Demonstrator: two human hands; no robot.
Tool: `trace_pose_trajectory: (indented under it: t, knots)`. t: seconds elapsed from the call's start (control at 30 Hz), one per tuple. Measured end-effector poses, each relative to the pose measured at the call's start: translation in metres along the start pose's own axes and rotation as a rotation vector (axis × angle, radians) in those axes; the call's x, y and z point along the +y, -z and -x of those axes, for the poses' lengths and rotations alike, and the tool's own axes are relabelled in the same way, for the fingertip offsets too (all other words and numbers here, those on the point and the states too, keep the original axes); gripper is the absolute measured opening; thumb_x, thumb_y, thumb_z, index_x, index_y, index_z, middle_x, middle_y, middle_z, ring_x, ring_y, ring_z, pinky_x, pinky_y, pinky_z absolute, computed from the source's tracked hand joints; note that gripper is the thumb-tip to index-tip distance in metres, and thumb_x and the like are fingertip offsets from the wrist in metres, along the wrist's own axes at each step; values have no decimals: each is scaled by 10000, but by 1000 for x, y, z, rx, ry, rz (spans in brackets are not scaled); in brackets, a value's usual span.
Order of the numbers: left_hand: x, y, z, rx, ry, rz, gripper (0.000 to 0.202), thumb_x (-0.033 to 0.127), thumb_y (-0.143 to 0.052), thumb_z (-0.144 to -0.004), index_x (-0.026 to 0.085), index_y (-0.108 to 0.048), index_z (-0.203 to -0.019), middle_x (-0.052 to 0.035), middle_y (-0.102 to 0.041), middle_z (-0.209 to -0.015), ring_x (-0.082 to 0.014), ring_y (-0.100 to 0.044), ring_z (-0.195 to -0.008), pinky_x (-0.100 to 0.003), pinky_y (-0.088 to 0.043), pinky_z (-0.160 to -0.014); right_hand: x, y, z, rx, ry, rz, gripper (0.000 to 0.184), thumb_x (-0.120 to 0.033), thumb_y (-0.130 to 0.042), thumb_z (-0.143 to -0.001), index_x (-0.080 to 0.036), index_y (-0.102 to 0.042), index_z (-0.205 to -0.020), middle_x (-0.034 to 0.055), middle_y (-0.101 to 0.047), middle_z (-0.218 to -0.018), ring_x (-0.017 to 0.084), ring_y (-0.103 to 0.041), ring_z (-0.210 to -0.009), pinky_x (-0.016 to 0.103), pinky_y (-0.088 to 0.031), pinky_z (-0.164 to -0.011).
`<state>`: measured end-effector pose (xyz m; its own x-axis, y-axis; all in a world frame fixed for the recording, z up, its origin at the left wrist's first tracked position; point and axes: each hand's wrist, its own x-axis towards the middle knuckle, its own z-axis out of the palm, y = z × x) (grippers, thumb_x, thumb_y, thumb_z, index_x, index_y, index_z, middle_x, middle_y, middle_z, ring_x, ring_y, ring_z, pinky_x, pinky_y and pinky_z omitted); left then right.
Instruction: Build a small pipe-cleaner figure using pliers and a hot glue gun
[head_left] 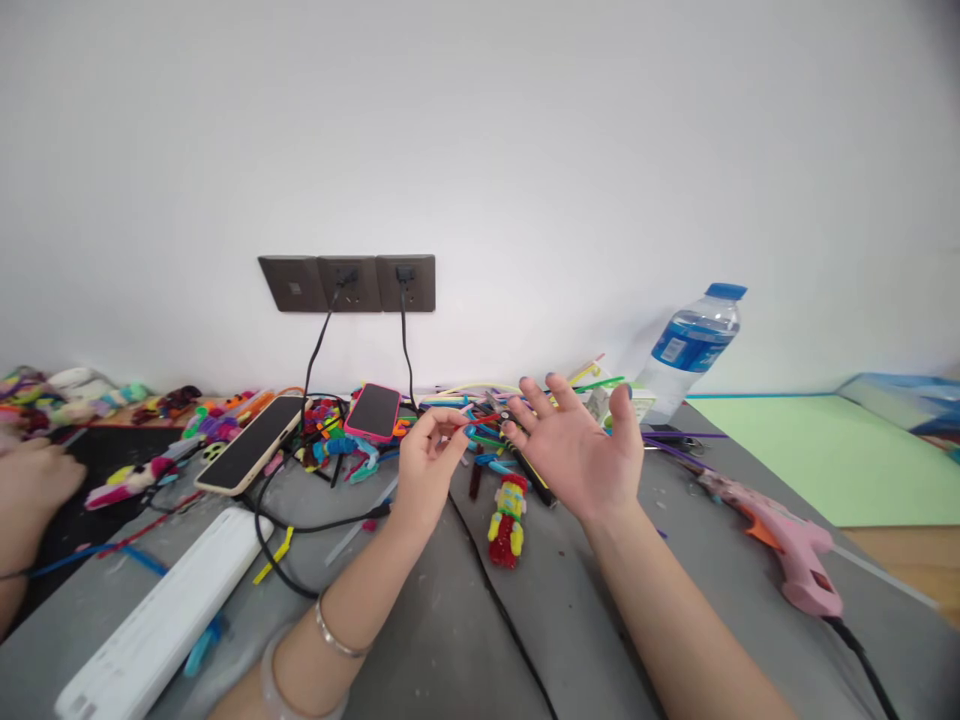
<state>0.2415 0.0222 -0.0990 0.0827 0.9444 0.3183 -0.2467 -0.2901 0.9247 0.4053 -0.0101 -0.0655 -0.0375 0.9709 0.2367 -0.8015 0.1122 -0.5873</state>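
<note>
My left hand (431, 465) is closed in a pinch on a thin red pipe cleaner (484, 421), which sticks out to the right from the fingertips. My right hand (585, 450) is raised with its palm up and fingers spread, holding nothing. Between my two wrists, a small red and yellow pipe-cleaner figure (508, 522) lies on the grey table. Behind my hands are scattered loose pipe cleaners (491, 462) in several colours. A dark-handled tool (536, 475) lies partly hidden behind my right hand.
A pink glue gun (787, 550) lies at right, near a water bottle (690, 350) and green board (810, 455). At left are a phone (255, 445), a white power strip (176, 610) and black cables (495, 600). Another person's hand (37, 490) is at far left.
</note>
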Motion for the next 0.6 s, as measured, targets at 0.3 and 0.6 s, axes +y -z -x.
trace_pose_trajectory:
  t: [0.3, 0.6]
  knots:
    - [3, 0, 1, -22, -2, -6, 110, 252, -711, -752, 185, -659, -822, -22, -668, -846, -143, -614, -770, -216, -465, -635, 5, 8, -7, 77, -1, 135, 400, -629, -665, -774, -233, -702, -808, 11, -687, -769, 174, -646, -770, 308, -530, -763]
    - [4, -2, 1, -28, 16, 6, 126, 262, -722, -741, 182, -663, -819, -29, -682, -840, -152, -637, -775, -238, -505, -671, 21, 5, -5, 60, -114, 391, 247, -349, -861, -672, -228, -736, -848, -3, -682, -808, 130, -595, -700, 264, -496, -691]
